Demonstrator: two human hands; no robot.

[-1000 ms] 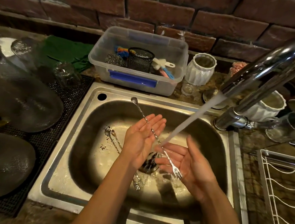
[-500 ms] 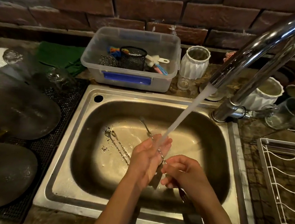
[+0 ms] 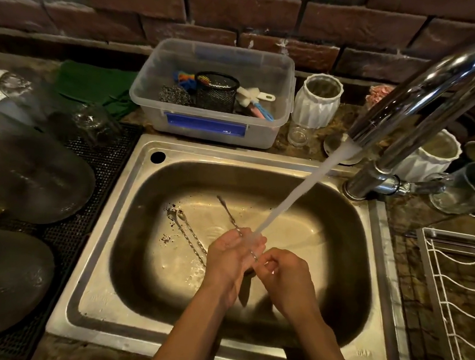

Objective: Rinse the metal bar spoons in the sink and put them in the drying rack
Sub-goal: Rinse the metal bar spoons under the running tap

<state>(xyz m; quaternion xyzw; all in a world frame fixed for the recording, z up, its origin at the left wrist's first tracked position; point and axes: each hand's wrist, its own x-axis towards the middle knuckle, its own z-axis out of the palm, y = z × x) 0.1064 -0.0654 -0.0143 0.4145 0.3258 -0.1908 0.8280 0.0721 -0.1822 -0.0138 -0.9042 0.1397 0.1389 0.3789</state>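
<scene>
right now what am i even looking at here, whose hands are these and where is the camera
There is no machine here: these are a person's two bare hands, filmed by one wide-angle camera worn on their head, looking down. Below is a stainless steel sink with a chrome tap running. The left hand and right hand together hold a long twisted metal bar spoon under the stream of water. Two more twisted bar spoons lie on the sink floor. Behind stands a clear plastic tub of cleaning tools; at the right edge is a white wire drying rack, with no spoons in the part shown.
</scene>
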